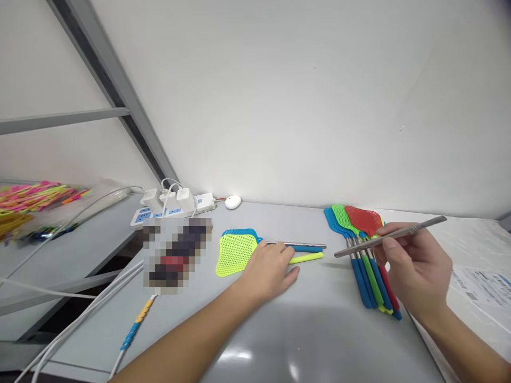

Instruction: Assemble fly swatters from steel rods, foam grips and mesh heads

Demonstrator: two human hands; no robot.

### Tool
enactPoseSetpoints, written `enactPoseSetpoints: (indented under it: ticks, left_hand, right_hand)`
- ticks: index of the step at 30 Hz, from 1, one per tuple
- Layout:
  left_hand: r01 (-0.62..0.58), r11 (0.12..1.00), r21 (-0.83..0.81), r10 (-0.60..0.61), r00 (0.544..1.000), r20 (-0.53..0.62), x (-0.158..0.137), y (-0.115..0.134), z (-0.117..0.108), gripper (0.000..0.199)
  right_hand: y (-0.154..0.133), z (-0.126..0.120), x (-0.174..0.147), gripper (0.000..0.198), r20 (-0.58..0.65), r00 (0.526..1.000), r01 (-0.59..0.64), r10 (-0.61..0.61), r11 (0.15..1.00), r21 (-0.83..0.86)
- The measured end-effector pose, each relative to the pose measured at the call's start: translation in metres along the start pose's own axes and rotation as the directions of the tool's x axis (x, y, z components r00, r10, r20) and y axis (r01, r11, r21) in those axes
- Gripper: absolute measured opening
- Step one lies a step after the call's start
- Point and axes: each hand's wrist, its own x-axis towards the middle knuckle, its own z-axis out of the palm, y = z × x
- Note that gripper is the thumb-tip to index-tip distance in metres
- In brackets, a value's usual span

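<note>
My left hand lies over a yellow-green fly swatter; its handle comes out between thumb and fingers. A blue fly swatter is partly under the yellow one, its blue handle pointing right. Along that handle lies a thin silver rod, partly hidden by my fingers. In my right hand, pinched between thumb and fingers, is a slim metal rod, tilted up to the right above the table. Below this hand a row of fly swatters in blue, green and red overlaps, handles toward me.
At the back left stand a power strip with white chargers and a white oval device. A pixelated patch covers something near a cable. Colourful items lie on the left shelf; plastic-wrapped packaging is at right.
</note>
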Motion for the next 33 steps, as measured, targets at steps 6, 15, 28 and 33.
enactPoseSetpoints:
  ticks: [6,15,28,33]
  left_hand:
    - [-0.025,0.998,-0.060,0.026,1.000,0.006,0.000,0.004,-0.001,0.014]
    - [-0.262,0.923,-0.282,0.115,0.887,-0.448,0.000,-0.001,-0.015,0.005]
    - [-0.288,0.866,-0.408,0.151,0.930,-0.336,-0.001,-0.005,0.000,0.011]
    - [-0.325,0.874,-0.362,0.214,0.925,-0.314,-0.004,-0.004,-0.001,0.015]
  right_hand:
    - [0.005,-0.001,-0.009,0.008,-0.020,0.995,-0.094,0.099,0.978,0.188]
    - [-0.004,0.009,-0.027,0.012,0.194,0.976,-0.167,0.097,0.906,0.388]
    - [-0.008,0.010,-0.030,0.017,0.256,0.950,-0.285,0.179,0.833,0.474]
    - [-0.007,0.015,-0.032,0.014,0.360,0.911,-0.338,0.200,0.863,0.376]
